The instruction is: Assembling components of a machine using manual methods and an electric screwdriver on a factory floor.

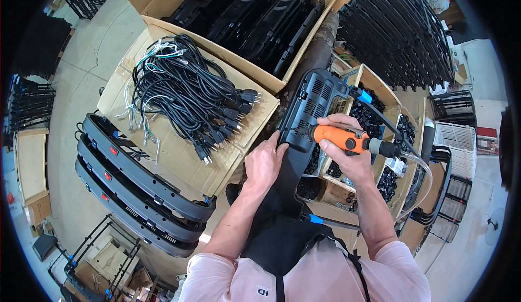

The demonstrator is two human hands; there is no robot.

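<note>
My right hand is wrapped round an orange pneumatic screwdriver, its nose pointing left at a black plastic housing with vent slots. The tool's tip is hidden against the housing. At the housing's near left corner, my left hand grips the edge with thumb and fingers. The housing sits on a black frame with a tube that has a blue clip, running down to the right. From the tool's rear end a clear air hose curves downward.
Left of the housing, a bundle of black power cords lies on cardboard. Stacked curved grey-black covers stand below it. A carton of black panels is ahead. Wooden bins of small black parts lie right, with stacked black frames beyond.
</note>
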